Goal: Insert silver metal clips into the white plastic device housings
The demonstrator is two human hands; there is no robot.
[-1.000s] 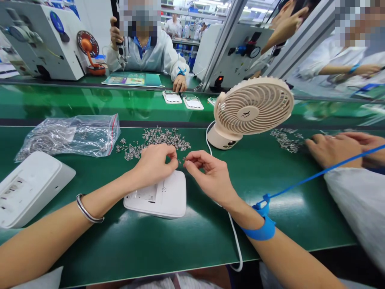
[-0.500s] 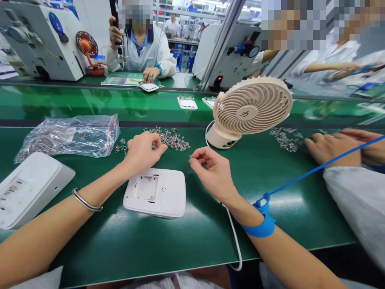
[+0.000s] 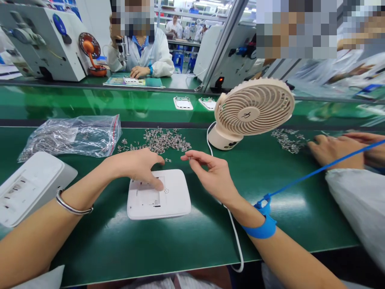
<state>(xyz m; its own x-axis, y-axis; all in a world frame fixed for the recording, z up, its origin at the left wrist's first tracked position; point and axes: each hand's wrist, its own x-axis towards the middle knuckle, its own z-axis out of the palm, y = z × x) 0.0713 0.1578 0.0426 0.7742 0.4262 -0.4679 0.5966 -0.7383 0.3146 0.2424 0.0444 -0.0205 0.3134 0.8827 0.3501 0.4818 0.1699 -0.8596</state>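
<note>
A white plastic housing (image 3: 176,196) lies on the green bench with its recessed compartment facing up. My left hand (image 3: 140,165) is over its far left part, thumb across the recess and the fingers apart from the thumb; I see nothing held. Whether the thumb touches the plastic, I cannot tell. A couple of small metal pieces (image 3: 168,160) lie just beyond those fingertips. Right of the housing, my right hand (image 3: 215,174) pinches a tiny metal piece (image 3: 189,158) between thumb and fingers. Behind both hands spreads a heap of small metal contacts (image 3: 165,140).
A beige fan (image 3: 252,112) stands behind my right hand, its white cable (image 3: 236,233) running down the bench. Left are a clear plastic bag (image 3: 72,136) of metal pieces and another white housing (image 3: 36,186). A blue wrist-strap cord (image 3: 319,166) crosses rightward, near a co-worker's hands (image 3: 337,152).
My left hand has come from the heap toward me, opening its thumb over the housing's recess. The housing has shifted slightly right. My right hand still pinches the metal piece.
</note>
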